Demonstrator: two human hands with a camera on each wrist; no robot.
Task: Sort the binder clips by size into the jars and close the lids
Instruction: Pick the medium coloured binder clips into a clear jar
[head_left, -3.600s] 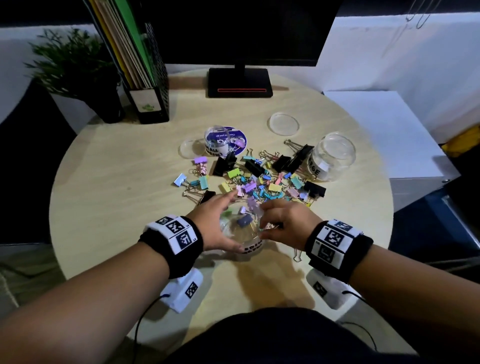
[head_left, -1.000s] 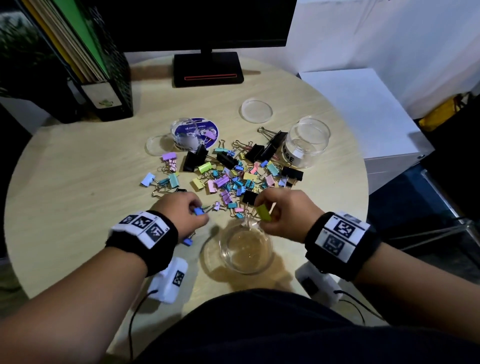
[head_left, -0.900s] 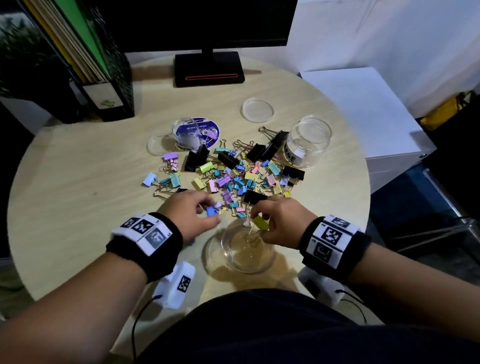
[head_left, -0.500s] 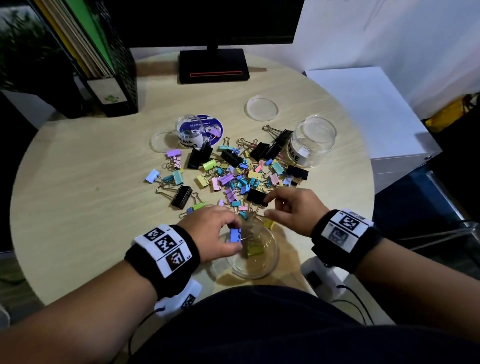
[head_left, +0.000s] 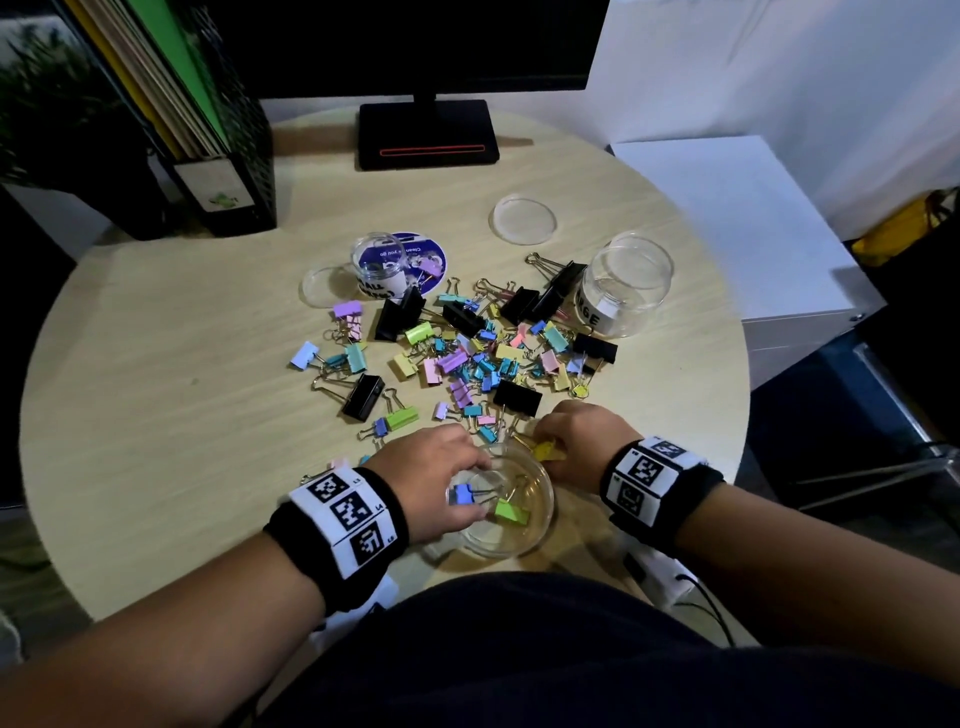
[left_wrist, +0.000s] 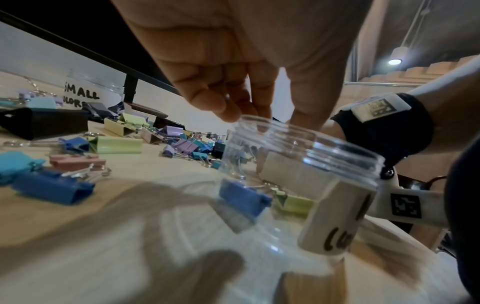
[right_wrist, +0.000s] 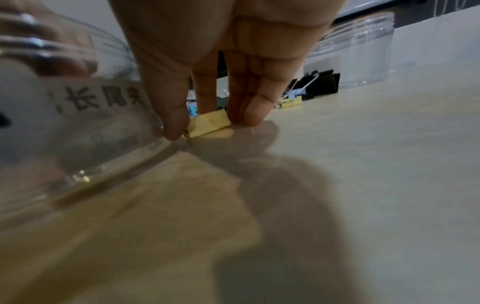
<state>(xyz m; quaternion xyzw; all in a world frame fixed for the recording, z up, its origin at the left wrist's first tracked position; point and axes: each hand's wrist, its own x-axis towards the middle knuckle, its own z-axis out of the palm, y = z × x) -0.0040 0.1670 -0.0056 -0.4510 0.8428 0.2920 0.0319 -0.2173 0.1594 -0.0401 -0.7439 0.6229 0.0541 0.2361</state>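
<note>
My right hand (right_wrist: 207, 86) pinches a yellow clip (right_wrist: 209, 123) lying flat on the surface (head_left: 156, 395), just beside the near jar (head_left: 537, 512), which sits to its left. My left hand (head_left: 431, 480) hangs loose and empty over the jar's mouth; a blue clip (head_left: 461, 493) and a green clip (head_left: 511, 510) lie inside. The clip pile (head_left: 467, 353) lies beyond.

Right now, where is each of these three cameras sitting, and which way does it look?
Head: worn on the head, looking down at the round table and clip pile; both forearms and wristbands show.
Left wrist: low beside the near jar, looking along the left hand above its rim.
Right wrist: near the tabletop, looking along the right hand pinching a yellow clip.
Shared: all three show the near jar; head and left wrist show its blue clip.
</note>
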